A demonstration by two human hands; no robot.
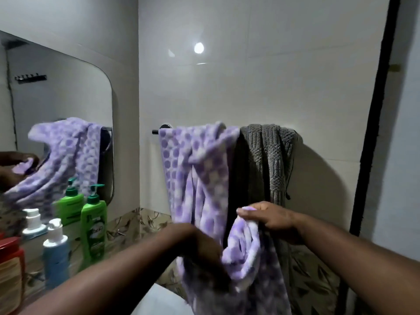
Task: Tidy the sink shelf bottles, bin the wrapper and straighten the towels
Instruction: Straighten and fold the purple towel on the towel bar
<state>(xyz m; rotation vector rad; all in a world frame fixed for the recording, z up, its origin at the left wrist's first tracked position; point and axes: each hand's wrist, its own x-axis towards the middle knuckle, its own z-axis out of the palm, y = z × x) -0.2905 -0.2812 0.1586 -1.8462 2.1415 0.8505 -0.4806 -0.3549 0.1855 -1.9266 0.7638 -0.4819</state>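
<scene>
Plush purple towel, checked with white, hangs bunched over a black rail on the glossy wall, its lower end gathered by both hands. The right hand pinches a corner between thumb and fingers. The left hand, blurred, curls round the folds just below. A ribbed grey towel droops crumpled on the same rail, touching the purple one. To the left, a green bottle and a blue bottle stand on the patterned shelf before a round-cornered mirror.
</scene>
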